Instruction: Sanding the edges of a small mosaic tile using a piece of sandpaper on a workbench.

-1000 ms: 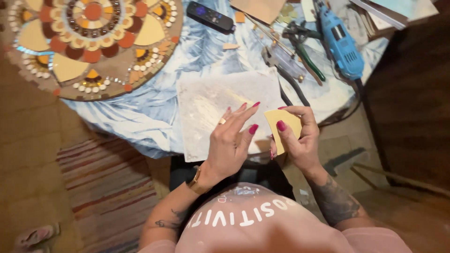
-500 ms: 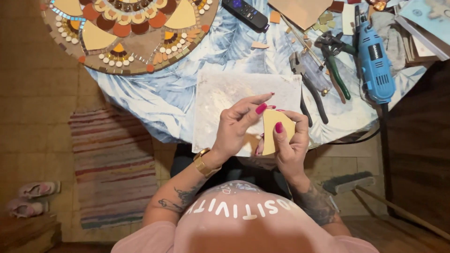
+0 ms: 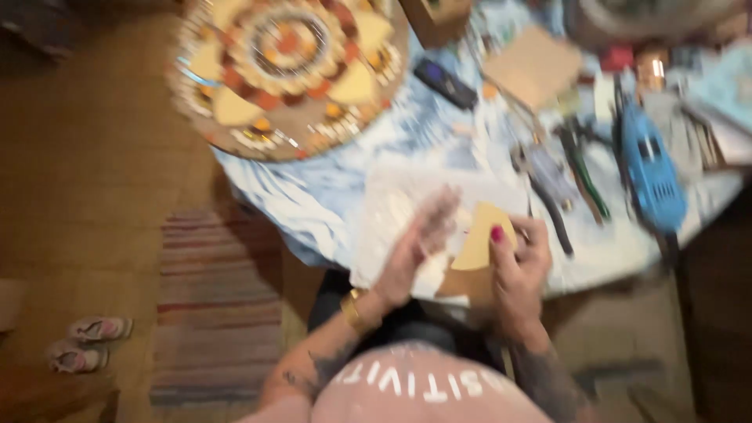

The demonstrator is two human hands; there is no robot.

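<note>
Your right hand [image 3: 521, 262] pinched 1 yellow tile [image 3: 479, 239] at the table edge [image 3: 595, 282]; left hand [image 3: 419, 243] spread, blurred, beside it.

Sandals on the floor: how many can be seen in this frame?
2. Both sandals lie side by side on the floor at lower left, beside the striped rug: one nearer the rug, the other just below it. The picture is blurred; others may be out of view.

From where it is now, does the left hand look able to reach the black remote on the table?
Probably yes. The left hand is blurred, over the white sheet, and seems to hold nothing. The black remote lies further up the blue cloth with only bare cloth between. The right hand holds the yellow piece.
</note>
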